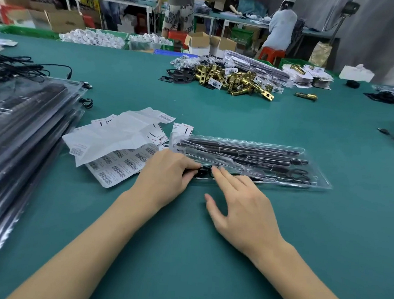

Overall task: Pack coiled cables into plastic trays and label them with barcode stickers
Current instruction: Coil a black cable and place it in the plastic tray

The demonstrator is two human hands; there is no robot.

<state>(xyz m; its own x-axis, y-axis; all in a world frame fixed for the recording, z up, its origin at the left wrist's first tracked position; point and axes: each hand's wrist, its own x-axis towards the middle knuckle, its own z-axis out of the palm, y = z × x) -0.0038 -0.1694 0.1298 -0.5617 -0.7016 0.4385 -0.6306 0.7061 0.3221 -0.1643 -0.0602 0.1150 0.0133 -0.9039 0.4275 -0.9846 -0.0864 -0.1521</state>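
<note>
Room: a packing workshop, with people at benches along the back wall.
Surface: a wide green table (279,226).
Head view, tray: a clear plastic tray (316,182) lies flat just ahead of both hands, dark rods already in its long slots.
Cable: a small black coil (204,170) sits at the tray's near left corner, between the two hands.
Left hand (166,170): fingers curled, pinching the coil against the tray's end.
Right hand (241,204): fingers straight and slightly spread, tips resting on the tray's near edge beside the coil; thumb held apart, gripping nothing.
Risk: the coil may spring loose as the pinch lets go, since nothing else seems to hold it; a hard push could slide the light tray.
Stickers: barcode sheets (117,166) lie just left of the tray, partly under loose white backing paper.
Around: stacked filled trays (20,140) far left, brass parts (234,81) well beyond.
In the way: the backing paper covers part of the stickers.
</note>
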